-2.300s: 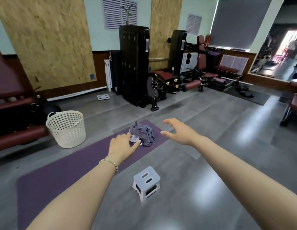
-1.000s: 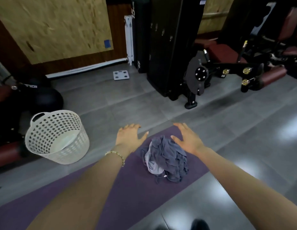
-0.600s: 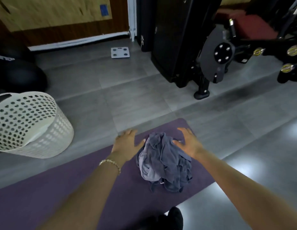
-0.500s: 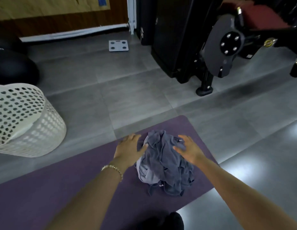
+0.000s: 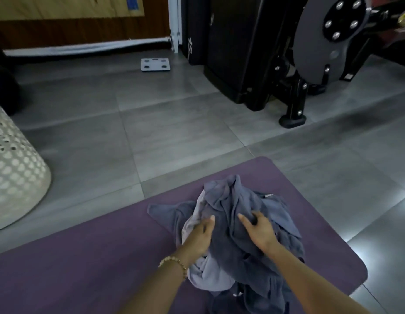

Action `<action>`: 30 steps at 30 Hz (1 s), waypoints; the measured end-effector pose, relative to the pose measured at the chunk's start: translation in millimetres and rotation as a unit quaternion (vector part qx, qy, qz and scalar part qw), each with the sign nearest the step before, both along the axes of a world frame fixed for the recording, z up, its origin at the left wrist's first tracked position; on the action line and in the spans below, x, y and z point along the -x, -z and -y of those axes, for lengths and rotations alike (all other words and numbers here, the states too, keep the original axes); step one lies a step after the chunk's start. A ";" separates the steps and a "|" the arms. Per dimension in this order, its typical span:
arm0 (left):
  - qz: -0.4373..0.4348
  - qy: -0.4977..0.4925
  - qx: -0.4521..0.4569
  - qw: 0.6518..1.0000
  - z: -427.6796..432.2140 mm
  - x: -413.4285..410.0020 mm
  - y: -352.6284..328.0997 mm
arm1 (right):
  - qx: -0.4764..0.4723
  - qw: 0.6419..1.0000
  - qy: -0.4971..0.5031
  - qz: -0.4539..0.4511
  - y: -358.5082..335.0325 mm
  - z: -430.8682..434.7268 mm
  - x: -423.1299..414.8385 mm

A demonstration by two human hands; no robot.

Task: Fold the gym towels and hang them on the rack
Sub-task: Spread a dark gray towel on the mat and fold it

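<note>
A crumpled pile of grey-blue gym towels (image 5: 240,225) lies on the right end of a purple mat (image 5: 88,264). A lighter grey towel (image 5: 206,277) shows at the pile's left side. My left hand (image 5: 200,235) is on the left of the pile. Its fingers are dug into the cloth where the light and dark towels meet, and its thumb lies on top. My right hand (image 5: 259,231) is on the top of the pile and pinches a fold of the dark towel between thumb and fingers. No rack is in view.
A white perforated laundry basket (image 5: 13,177) stands at the left edge on the grey tiled floor. A black weight machine (image 5: 253,53) with a foot (image 5: 292,120) stands behind the mat. A small white scale (image 5: 155,64) lies near the wall.
I have come close to the pile. Both hands have moved from hovering at its sides onto the towels, and their fingers have closed into the cloth.
</note>
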State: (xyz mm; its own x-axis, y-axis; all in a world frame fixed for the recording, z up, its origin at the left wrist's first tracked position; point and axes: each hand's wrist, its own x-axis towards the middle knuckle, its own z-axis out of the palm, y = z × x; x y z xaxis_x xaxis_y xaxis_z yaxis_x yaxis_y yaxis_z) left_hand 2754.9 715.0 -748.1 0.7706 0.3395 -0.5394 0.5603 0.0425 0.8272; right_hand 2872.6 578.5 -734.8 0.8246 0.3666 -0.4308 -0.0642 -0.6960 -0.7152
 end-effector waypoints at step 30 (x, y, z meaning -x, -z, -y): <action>0.223 -0.027 -0.239 0.945 -89.2 207.4 -262.2 | -0.244 0.892 -0.379 -0.023 -204.4 -130.1 192.0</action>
State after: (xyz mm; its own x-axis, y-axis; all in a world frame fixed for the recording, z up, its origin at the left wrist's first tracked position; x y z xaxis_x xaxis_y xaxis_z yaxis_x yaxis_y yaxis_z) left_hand 2547.6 804.2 -485.9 0.8599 0.5070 0.0593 0.1597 -0.3776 0.9121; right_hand 2680.6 708.6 -530.4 0.2453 0.9649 -0.0935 0.2562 -0.1575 -0.9537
